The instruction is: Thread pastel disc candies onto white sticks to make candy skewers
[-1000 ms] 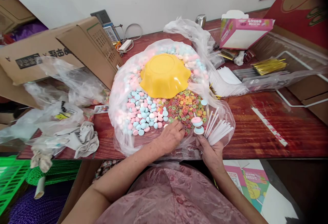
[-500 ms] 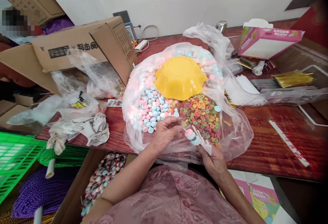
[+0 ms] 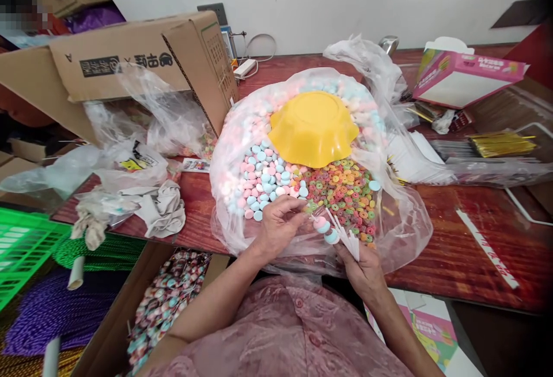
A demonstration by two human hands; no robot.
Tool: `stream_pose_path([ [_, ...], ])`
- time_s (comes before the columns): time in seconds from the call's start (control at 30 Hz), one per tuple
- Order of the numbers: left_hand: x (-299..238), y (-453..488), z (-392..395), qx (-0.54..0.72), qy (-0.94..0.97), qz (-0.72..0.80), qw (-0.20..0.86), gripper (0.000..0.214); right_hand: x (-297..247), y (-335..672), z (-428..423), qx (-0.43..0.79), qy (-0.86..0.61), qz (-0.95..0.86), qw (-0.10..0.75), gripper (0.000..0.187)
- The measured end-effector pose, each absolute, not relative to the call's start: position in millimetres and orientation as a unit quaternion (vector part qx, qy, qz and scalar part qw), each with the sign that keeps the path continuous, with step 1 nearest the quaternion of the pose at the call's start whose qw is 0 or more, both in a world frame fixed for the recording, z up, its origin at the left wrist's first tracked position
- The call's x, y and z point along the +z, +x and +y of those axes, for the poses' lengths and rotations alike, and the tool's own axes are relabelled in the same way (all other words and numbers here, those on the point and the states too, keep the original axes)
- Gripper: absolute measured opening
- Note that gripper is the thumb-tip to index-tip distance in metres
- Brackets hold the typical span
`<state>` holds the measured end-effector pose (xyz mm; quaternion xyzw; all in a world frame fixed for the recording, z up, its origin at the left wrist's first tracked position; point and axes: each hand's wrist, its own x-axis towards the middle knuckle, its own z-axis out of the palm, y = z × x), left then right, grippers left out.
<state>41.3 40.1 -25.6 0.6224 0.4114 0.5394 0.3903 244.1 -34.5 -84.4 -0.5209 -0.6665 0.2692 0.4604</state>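
Observation:
My right hand (image 3: 365, 267) is closed round a bunch of white paper sticks (image 3: 345, 237). One stick in that grip carries pink, white and blue marshmallows (image 3: 325, 228), its tip pointing toward my other hand. Thumb and fingers pinched, my left hand (image 3: 280, 221) has what looks like a small pale-green gummy ring (image 3: 310, 206) at its fingertips, close to the stick's tip. Beneath both hands lies a clear plastic bag (image 3: 233, 239) spread open. In it are pink and blue marshmallows (image 3: 268, 178) on the left and colourful gummy rings (image 3: 345, 190) on the right.
An upturned yellow bowl (image 3: 315, 126) rests on the marshmallows. Left stand an open carton (image 3: 125, 60) and a crumpled cloth (image 3: 162, 210). At right are white sticks (image 3: 415, 155), gold ties (image 3: 503, 144) and a pink box (image 3: 470, 75). Wrapped sweets (image 3: 164, 296) fill a carton below the table.
The view has shifted slightly, moving the table things a little to the right. My left fingers have opened up slightly from the stick's tip; my right hand keeps its grip.

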Motion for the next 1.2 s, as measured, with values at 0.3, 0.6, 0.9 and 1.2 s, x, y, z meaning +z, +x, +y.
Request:
stream_pose_path([
  [0.3, -30.0, 41.1, 34.0, 0.503, 0.708, 0.350, 0.349, 0.024, -78.1, 241.4, -32.9, 0.222, -0.491, -0.712, 0.450, 0.021],
  [0.6, -18.4, 34.8, 39.7, 0.469, 0.576, 0.347, 0.572, 0.017, -78.5, 239.3, -25.7, 0.248, -0.451, -0.697, 0.500, 0.019],
  [0.9, -26.1, 42.7, 31.4, 0.450, 0.677, 0.304, 0.497, 0.023, -90.1, 247.8, -32.7, 0.336, -0.468, -0.665, 0.475, 0.027],
  [1.2, -22.9, 62.9, 15.9, 0.441, 0.709, 0.257, 0.486, 0.033, -107.1, 261.4, -41.6, 0.354, -0.475, -0.637, 0.492, 0.018],
])
